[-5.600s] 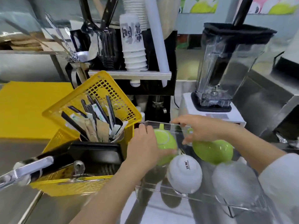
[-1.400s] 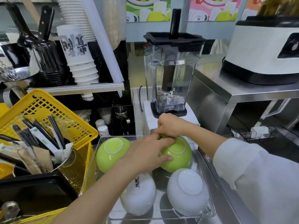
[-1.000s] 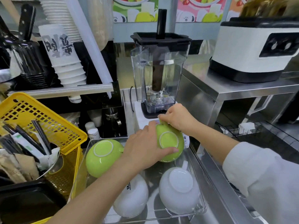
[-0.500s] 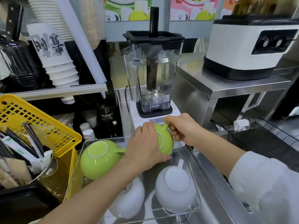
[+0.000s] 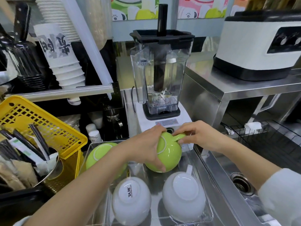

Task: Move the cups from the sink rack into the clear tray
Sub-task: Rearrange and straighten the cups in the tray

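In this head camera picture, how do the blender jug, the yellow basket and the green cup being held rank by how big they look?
1. Clear plastic blender jug and yellow perforated plastic basket: too alike to rank, and the basket is cut off.
2. Green ceramic cup, held by both hands: clearly smallest.

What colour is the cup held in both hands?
Lime green with a white foot ring, seen in the head view.

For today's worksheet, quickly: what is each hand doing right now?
Left hand: closed around the green cup.
Right hand: pinching that cup's handle.
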A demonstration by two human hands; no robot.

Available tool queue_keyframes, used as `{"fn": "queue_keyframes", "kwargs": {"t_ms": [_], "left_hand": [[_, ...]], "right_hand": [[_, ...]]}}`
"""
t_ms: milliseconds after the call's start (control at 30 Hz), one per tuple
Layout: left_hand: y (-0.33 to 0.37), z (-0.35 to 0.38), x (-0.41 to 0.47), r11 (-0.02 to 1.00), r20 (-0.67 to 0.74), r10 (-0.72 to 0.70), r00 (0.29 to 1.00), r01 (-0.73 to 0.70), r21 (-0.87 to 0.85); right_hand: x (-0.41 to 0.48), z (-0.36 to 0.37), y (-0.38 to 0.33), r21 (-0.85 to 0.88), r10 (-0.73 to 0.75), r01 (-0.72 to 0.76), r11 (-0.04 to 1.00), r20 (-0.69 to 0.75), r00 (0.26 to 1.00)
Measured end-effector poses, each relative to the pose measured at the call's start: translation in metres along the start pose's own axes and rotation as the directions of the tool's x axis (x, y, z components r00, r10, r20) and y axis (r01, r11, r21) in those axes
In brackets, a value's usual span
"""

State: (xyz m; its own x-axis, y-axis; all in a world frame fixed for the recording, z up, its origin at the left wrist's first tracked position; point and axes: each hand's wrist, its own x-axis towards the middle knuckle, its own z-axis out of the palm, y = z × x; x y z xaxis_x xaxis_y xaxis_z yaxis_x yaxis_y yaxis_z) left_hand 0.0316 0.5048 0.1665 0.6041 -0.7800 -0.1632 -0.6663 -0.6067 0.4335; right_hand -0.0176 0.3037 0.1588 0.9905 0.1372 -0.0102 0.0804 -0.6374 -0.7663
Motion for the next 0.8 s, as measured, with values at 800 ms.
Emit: {"fn": "queue_keyframes", "kwargs": {"t_ms": [800], "left_hand": [[-0.017, -0.005, 0.006, 0.987, 0.160, 0.113, 0.981, -0.130, 0.100]], "right_hand": [[-0.016, 0.015, -0.003, -0.397, -0.061, 0.062, 0.916, 0.015, 0.998]]}}
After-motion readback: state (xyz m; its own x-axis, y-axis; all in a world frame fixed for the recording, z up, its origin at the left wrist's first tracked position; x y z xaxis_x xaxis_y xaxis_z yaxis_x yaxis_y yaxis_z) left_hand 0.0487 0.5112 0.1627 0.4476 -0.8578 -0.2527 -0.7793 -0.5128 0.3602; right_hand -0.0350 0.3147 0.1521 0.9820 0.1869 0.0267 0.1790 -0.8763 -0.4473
